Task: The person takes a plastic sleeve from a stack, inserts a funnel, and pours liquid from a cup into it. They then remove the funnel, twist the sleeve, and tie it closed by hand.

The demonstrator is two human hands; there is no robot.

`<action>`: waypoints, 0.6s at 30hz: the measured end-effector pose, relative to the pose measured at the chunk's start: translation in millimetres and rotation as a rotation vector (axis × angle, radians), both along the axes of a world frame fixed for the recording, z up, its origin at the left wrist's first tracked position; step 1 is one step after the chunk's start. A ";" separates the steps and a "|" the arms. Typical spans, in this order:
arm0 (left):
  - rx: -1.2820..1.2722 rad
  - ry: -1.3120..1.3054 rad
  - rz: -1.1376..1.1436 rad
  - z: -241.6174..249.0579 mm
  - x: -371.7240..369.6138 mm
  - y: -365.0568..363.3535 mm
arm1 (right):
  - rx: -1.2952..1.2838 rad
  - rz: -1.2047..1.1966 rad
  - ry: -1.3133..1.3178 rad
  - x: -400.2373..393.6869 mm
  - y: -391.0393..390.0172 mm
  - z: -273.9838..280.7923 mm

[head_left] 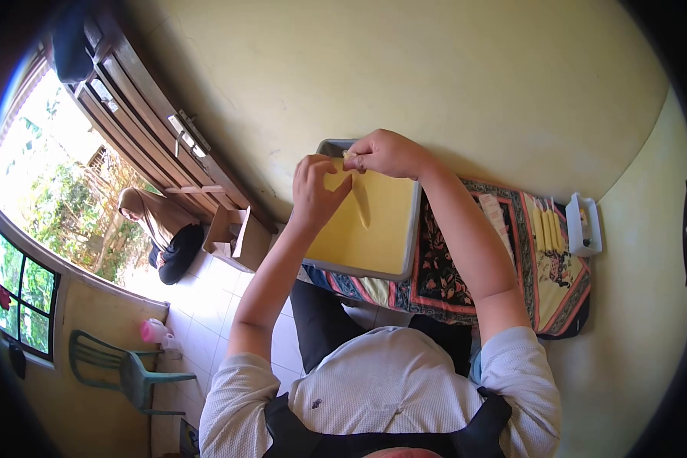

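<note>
Head view
Tray: a grey tray (359, 272) is lying on the patterned cloth (454, 305), a yellow layer (359, 248) filling most of its inside; whether set or liquid, I cannot tell.
Right hand: the right hand (387, 155) is reaching over the tray's far edge, thumb and fingers pinching a small yellow piece (346, 156).
Left hand: the left hand (318, 197) is facing it above the tray's far left corner, thumb and fingers curving with a gap between them; whether a fingertip is touching the piece, I cannot tell.
Streak: a long pale streak (362, 202) is showing below the fingers, within the tray's outline; stick or reflection, unclear.
Sticks: several yellow sticks (546, 229) with pale ends are lying side by side, right of the tray, a white basket (585, 248) standing beyond them.
Packet: a pale packet (495, 214) is lying between tray and sticks.
Floor side: another person (160, 221) is sitting left of the tray, near an open cardboard box (252, 240).
Handling: the pinch is probably calling for light, even pressure, as the piece is looking small and easily crushed; the left fingertips are best steadying it from the opposite side, both wrists clearing the yellow layer.
</note>
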State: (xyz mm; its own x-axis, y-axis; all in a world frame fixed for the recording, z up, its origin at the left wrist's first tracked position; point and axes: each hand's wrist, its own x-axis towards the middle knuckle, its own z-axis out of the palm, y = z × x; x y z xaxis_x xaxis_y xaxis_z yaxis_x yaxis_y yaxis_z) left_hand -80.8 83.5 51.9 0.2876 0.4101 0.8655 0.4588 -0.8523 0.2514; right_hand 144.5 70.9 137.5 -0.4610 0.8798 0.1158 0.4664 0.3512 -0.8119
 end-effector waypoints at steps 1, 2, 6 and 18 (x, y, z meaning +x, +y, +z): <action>0.327 0.025 0.035 4.9 1.2 3.4 | -0.007 0.018 0.051 0.9 3.5 -4.5; 0.427 0.103 0.013 9.8 0.2 6.1 | -0.014 0.034 0.101 2.0 6.8 -8.8; 0.691 0.366 -0.105 41.6 -3.0 10.5 | -0.097 0.050 0.264 6.7 15.8 -28.9; 0.336 0.711 -0.594 72.2 -4.3 30.7 | 0.068 -0.087 0.389 14.6 2.3 -93.0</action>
State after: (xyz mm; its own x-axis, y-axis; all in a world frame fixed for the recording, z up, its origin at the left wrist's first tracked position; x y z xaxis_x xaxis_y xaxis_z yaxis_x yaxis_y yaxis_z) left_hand -85.1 114.2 124.1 0.8659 -0.2047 0.4564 -0.1164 -0.9698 -0.2143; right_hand 159.1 73.2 44.5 -0.2950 0.8982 0.3258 0.1590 0.3824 -0.9102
